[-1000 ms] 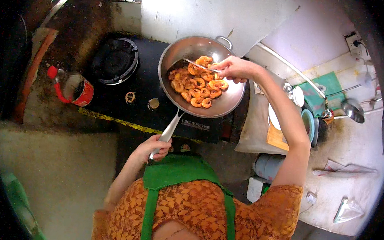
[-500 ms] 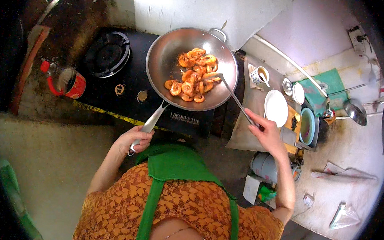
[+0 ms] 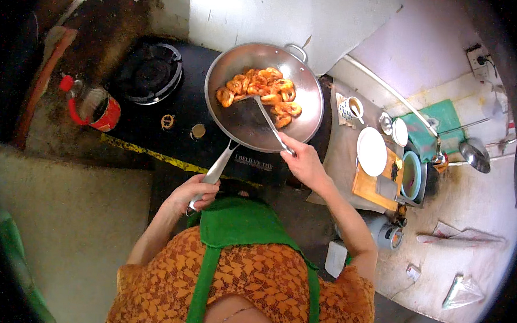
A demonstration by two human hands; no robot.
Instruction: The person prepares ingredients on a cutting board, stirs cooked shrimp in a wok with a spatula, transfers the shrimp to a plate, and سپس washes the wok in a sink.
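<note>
A steel wok (image 3: 237, 126) holds several orange shrimp (image 3: 261, 89) piled toward its far side. It sits over the right burner of a black two-burner stove (image 3: 173, 129). My left hand (image 3: 196, 192) is closed around the wok's long metal handle (image 3: 218, 170). My right hand (image 3: 302, 160) grips a metal spatula (image 3: 266, 118) whose blade lies inside the wok, touching the near edge of the shrimp.
The left burner (image 3: 151, 73) stands bare. A red-capped bottle (image 3: 91, 105) lies left of the stove. To the right are a white plate (image 3: 371, 150), a cup with a spoon (image 3: 350, 108), a wooden board (image 3: 372, 189), a teal bowl (image 3: 412, 175) and a ladle (image 3: 472, 154).
My right hand drew back from the wok toward the right, then came in again with the spatula in the wok. The shrimp shifted toward the far side.
</note>
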